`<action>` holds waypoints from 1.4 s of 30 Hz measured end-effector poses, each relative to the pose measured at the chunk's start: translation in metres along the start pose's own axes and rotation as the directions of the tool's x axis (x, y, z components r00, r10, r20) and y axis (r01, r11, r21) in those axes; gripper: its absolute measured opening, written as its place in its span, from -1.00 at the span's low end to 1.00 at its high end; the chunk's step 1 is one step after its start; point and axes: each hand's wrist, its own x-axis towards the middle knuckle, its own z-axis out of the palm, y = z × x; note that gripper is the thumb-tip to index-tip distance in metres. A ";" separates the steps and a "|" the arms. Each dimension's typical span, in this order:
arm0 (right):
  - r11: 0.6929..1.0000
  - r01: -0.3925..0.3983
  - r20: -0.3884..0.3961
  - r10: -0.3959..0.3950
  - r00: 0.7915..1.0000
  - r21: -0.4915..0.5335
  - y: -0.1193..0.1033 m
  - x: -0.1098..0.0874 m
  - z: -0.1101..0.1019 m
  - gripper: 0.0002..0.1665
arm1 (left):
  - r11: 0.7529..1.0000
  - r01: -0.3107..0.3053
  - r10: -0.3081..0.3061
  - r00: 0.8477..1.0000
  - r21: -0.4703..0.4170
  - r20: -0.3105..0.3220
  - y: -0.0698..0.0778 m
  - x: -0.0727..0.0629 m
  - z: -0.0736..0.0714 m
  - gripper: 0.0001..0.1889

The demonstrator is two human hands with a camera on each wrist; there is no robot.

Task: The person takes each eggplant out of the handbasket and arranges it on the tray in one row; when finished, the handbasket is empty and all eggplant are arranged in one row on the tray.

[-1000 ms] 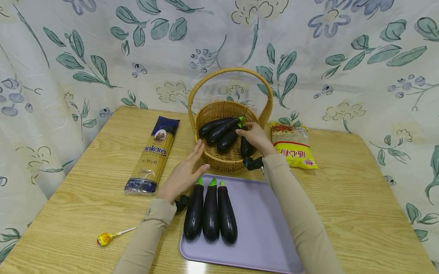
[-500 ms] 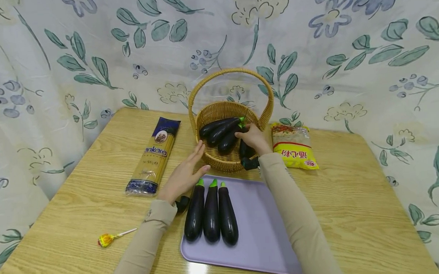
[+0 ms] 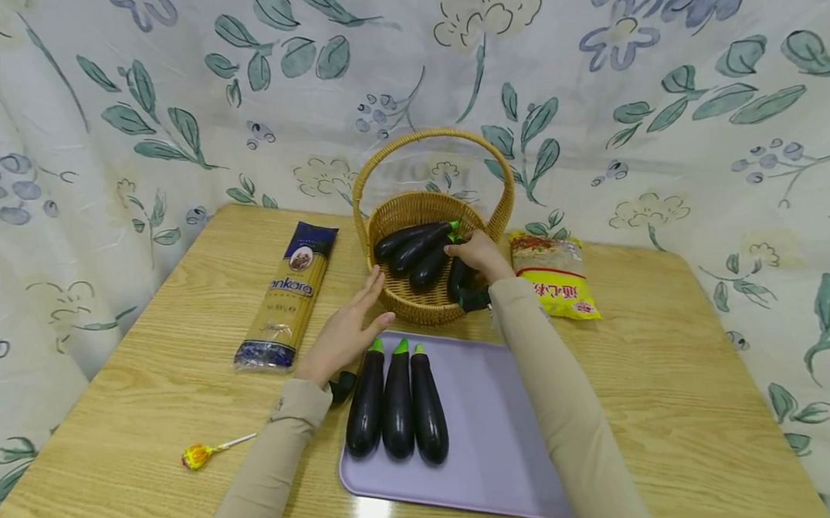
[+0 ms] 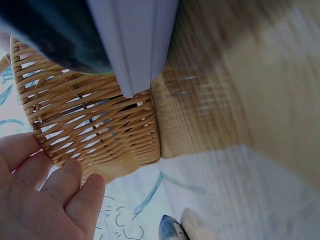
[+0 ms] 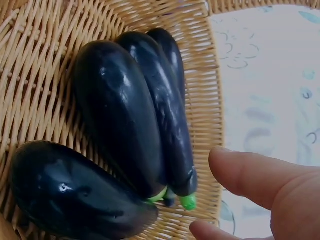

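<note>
In the head view, my left hand (image 3: 349, 331) rests its straight fingertips at the left front rim of the wicker basket (image 3: 424, 313). The left wrist view shows those fingers (image 4: 70, 185) beside the woven wall. My right hand (image 3: 483, 254) reaches over the basket's right side, thumb toward the green stems. Several dark purple eggplants (image 3: 429, 264) lie inside, the rightmost eggplant (image 5: 75, 190) set apart at an angle. In the right wrist view, a gap shows between the thumb (image 5: 250, 172) and a fingertip below it. Three eggplants (image 3: 397, 406) lie side by side on the lilac tray (image 3: 492, 441).
A pack of spaghetti (image 3: 288, 299) lies left of the basket, and a yellow bag of pasta (image 3: 555, 276) stands at its right. A wrapped lollipop (image 3: 199, 455) is at the front left of the wooden table (image 3: 685, 402). The basket's tall handle (image 3: 430, 133) arches above it.
The rightmost eggplant in the basket has shifted slightly left, with a small movement of my right hand and forearm. My left hand stays at the rim.
</note>
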 end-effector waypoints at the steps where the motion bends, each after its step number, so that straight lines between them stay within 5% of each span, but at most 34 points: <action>1: 1.000 -0.004 0.000 0.004 1.000 0.002 0.000 0.001 0.000 -0.18 | 1.000 0.002 -0.002 1.000 0.001 -0.002 0.000 0.000 0.000 -0.22; 19: 0.995 -0.035 0.012 0.036 0.999 -0.095 -0.006 0.019 0.011 0.03 | 1.000 0.011 -0.011 1.000 0.007 0.000 0.000 -0.002 -0.001 -0.25; 32: 0.999 -0.029 -0.039 0.028 0.999 -0.034 0.001 0.026 0.018 0.02 | 1.000 -0.005 0.005 1.000 0.005 -0.006 0.000 -0.003 0.001 -0.23; 42: 0.996 0.067 -0.052 -0.063 0.997 0.061 0.009 0.033 0.023 -0.09 | 1.000 -0.013 0.013 1.000 0.014 -0.027 -0.003 -0.002 0.001 -0.21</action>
